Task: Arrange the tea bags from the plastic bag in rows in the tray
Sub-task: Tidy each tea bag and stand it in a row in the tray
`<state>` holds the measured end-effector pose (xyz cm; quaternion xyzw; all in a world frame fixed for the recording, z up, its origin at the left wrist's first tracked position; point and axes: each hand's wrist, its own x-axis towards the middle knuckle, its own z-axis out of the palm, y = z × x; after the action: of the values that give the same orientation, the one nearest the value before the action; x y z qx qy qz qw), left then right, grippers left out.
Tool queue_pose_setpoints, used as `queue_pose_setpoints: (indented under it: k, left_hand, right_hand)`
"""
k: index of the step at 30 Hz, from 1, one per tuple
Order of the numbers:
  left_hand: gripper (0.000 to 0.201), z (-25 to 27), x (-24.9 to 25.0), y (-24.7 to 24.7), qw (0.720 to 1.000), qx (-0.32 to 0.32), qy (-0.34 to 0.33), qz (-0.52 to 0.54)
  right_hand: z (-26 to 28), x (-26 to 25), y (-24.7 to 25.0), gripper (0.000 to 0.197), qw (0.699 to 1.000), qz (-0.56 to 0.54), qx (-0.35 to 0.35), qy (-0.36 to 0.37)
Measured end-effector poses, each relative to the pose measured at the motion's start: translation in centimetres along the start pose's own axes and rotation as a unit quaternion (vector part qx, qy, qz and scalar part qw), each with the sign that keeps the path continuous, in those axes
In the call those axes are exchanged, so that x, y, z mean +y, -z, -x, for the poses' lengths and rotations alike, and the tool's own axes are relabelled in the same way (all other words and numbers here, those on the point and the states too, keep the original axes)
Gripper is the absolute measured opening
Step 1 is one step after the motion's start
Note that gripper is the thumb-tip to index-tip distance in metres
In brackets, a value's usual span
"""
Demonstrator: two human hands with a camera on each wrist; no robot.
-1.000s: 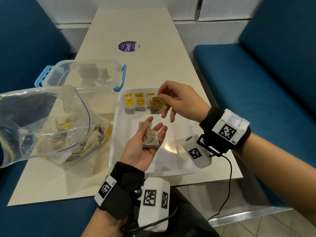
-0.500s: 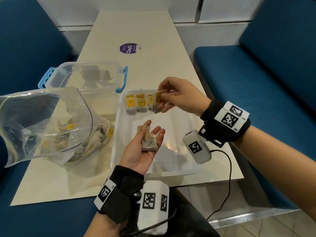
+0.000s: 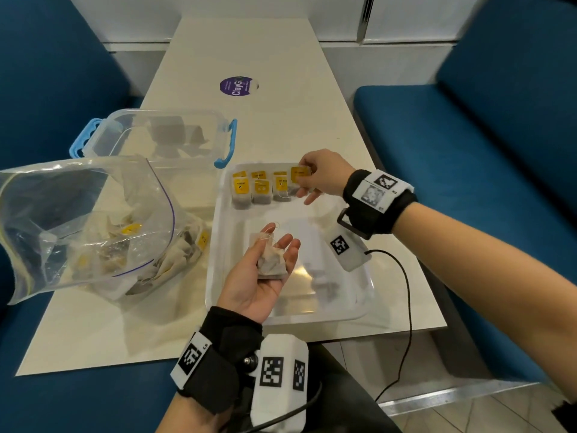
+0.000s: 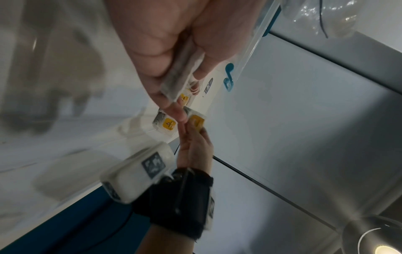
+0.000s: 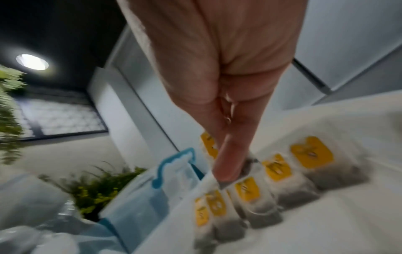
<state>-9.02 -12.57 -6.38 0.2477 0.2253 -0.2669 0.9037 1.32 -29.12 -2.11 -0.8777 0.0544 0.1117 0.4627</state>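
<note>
While the right hand (image 3: 321, 176) is pinching a yellow-tagged tea bag (image 3: 299, 179) between thumb and fingers at the far end of the tray (image 3: 359, 307), the left hand (image 3: 259, 276) is lying palm-up nearer the body, over the tray's middle, fingers relaxed and straight. Loose tea bags (image 3: 271, 260) are resting on that upturned palm, their strings trailing over the fingertips. Just to the left of the right hand, a row of tea bags (image 3: 260, 190) is sitting along the tray's far edge, yellow tags facing up, and the pinched bag is touching down at the row's right end. Farther left of the left hand, the plastic bag (image 3: 87, 220) is lying open on the table (image 3: 281, 57), with more tea bags inside it. Beyond it, left of the right hand, a clear container (image 3: 162, 139) with blue handles is standing on the table.
</note>
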Motion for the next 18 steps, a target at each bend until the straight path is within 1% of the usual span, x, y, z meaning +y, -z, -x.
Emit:
queue_pose_setpoints:
  k: [2,4,7,9,11,14,16,18]
  left_hand:
    - [0.025,0.0,0.0,0.1,1.000,0.002,0.003,0.001]
    - [0.024,-0.1,-0.1,0.2,1.000,0.003,0.005,0.003]
    - [0.024,-0.2,-0.2,0.3,1.000,0.003,0.009,0.004]
    - [0.024,-0.3,-0.2,0.4,1.000,0.003,0.011,0.004]
    - [0.024,-0.3,-0.2,0.4,1.000,0.004,0.012,0.004]
    - [0.024,-0.4,-0.2,0.5,1.000,0.003,0.012,0.004]
    - [0.025,-0.4,-0.2,0.5,1.000,0.003,0.014,0.004]
    - [0.025,-0.3,-0.3,0.6,1.000,0.004,0.015,0.004]
  right_hand:
    - [-1.2,0.8,-0.2,0.020,0.999,0.023,0.010,-0.038]
    - [-2.0,1.3,-0.5,0.020,0.997,0.032,0.018,-0.067]
    - [-2.8,1.9,-1.0,0.022,0.995,-0.018,0.019,-0.095]
    - [-3.2,2.1,-1.4,0.027,0.991,-0.057,0.037,-0.113]
    - [-3.7,2.3,-1.6,0.026,0.987,-0.069,0.054,-0.136]
    - [-4.0,2.3,-2.0,0.009,0.981,-0.040,0.047,-0.184]
    - [-4.4,2.7,-2.2,0.017,0.980,-0.006,0.043,-0.192]
    - [-4.7,3.1,-2.3,0.020,0.983,0.032,0.034,-0.178]
